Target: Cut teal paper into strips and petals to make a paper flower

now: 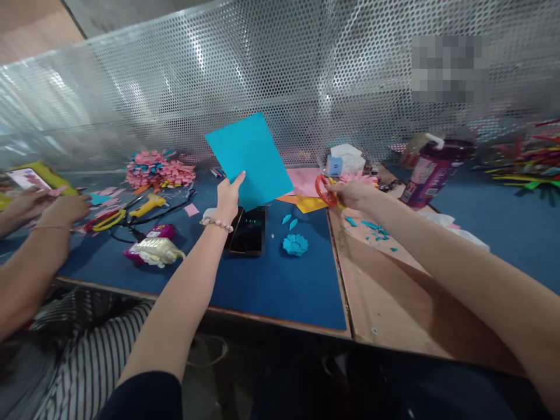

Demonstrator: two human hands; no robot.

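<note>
My left hand (230, 197) pinches the lower left part of a blue sheet of paper (254, 157), thumb on its front, and holds it up above the table. Out to the right, my right hand (356, 192) is closed on the red-orange handles of a pair of scissors (326, 189); the blades are hard to make out. Below the sheet lies a dark phone (247, 233) with a lit clock. Beside it on the blue table top sit a blue paper flower (295, 245) and two small blue paper leaves (289, 222).
Pink paper (304, 181) and orange-yellow paper (311, 203) lie behind the flower. Blue scraps (375, 229) are scattered on bare wood. A purple cup (433, 172) stands at right. At left are a yellow glue gun (149, 206), pink paper flowers (160, 169) and another person's hands (65, 210).
</note>
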